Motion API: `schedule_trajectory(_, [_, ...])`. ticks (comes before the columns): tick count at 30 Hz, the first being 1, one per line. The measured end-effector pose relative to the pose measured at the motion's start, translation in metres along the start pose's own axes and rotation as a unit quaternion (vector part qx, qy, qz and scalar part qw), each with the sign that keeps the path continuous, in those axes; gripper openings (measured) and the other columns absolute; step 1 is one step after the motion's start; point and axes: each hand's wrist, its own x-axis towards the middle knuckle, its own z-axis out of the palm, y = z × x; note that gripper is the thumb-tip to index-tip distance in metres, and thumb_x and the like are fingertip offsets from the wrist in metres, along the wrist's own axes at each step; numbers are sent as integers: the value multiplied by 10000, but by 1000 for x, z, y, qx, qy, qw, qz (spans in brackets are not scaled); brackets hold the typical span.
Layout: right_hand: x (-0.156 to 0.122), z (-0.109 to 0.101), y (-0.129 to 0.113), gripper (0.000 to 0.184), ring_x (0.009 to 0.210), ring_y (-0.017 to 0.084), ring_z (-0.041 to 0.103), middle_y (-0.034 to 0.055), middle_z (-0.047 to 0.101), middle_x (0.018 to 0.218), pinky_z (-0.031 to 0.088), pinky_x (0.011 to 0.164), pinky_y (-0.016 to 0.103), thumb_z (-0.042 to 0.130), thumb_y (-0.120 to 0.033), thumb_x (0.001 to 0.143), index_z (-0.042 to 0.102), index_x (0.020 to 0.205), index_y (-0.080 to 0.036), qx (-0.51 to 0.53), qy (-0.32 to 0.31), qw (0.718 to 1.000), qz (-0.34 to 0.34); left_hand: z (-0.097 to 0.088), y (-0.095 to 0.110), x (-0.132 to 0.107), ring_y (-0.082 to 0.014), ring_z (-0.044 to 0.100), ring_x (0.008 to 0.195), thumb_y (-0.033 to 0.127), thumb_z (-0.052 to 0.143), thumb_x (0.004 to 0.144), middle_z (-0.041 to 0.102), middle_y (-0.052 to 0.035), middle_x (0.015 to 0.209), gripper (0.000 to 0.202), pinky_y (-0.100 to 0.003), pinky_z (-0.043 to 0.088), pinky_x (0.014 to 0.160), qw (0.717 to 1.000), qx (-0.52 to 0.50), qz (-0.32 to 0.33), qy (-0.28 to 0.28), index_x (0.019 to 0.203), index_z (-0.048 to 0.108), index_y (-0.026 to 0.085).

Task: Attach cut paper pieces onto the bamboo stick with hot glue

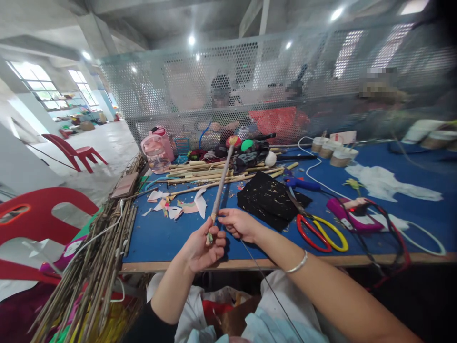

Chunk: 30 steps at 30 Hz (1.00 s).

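My left hand (202, 247) is closed around the lower end of a long thin stick (222, 183) that slants up and away over the blue table (160, 236); a red and yellow tip (233, 141) sits at its far end. My right hand (240, 223), with a silver bracelet (298, 263) on the wrist, pinches the stick just above my left hand. A thin dark wire (266, 281) runs from my hands down toward my lap.
Black cloth (266, 197), red and yellow scissors (321, 233), a blue glue gun (300, 183), a magenta tool (346, 214), white cable, paper scraps and bamboo sticks (214, 174) lie on the table. More sticks (96, 267) lean at its left edge. Red chairs (39, 214) stand left. People sit behind a mesh screen (250, 81).
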Motion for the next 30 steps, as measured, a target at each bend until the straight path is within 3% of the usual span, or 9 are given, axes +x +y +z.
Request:
schedule_trajectory(2, [1,0,0,279,310,30,99,-148,230,373,42,320,164,601,-246,693,540,959,-186,15,-21,1000,12,-3,0,0,-37,379,401,465,455,857,335,59,538,393,-121,285,356,998,-53,-20,-34,614,351,175])
schedule_trajectory(4, [2,0,0,315,311,29,98,-148,223,382,41,324,162,595,-205,683,541,993,-190,21,-19,1000,13,-4,1,0,-17,321,366,478,489,834,251,85,518,403,-92,217,330,997,-71,-27,-32,617,342,173])
schedule_trajectory(9, [3,0,0,348,312,33,106,-143,231,392,45,324,157,557,-141,684,521,1024,-208,38,-9,999,26,4,4,-1,2,263,325,441,466,860,197,100,494,405,-66,141,306,999,-35,-13,26,603,309,171])
schedule_trajectory(14, [2,-4,0,305,317,27,98,-136,254,406,46,325,147,543,-165,744,512,1045,-200,67,-22,997,28,12,3,0,1,204,296,387,410,903,156,117,470,285,-68,117,293,992,17,67,101,730,439,162])
schedule_trajectory(18, [1,-6,1,295,313,34,88,-140,225,382,55,319,141,510,-181,789,513,1084,-194,70,-24,997,31,8,7,-1,-1,224,295,408,401,901,199,114,459,308,-74,147,286,988,88,66,113,721,433,160])
schedule_trajectory(21, [0,-7,0,280,307,36,94,-138,223,380,61,313,137,493,-180,801,510,1080,-201,71,-12,997,36,4,17,-3,-21,387,355,405,461,875,352,82,503,269,-89,285,319,977,171,25,123,777,468,154])
schedule_trajectory(23, [0,-5,-2,259,304,37,93,-137,222,378,61,310,136,481,-172,807,515,1062,-206,66,-7,997,42,4,25,-5,-28,434,386,357,456,886,393,68,528,224,-90,316,338,978,177,-12,114,810,479,148])
schedule_trajectory(26, [0,-3,-4,235,300,38,93,-136,219,373,63,309,133,467,-164,812,520,1036,-210,56,-1,997,52,3,30,-5,-9,325,319,318,411,910,305,92,483,212,-73,169,294,990,114,-35,79,786,458,152])
schedule_trajectory(30, [0,-2,-3,154,309,36,87,-134,222,383,54,309,138,490,-174,802,514,951,-207,74,-28,996,43,0,23,-1,-4,224,287,394,435,888,224,109,456,286,-95,39,307,997,29,-67,18,714,399,170])
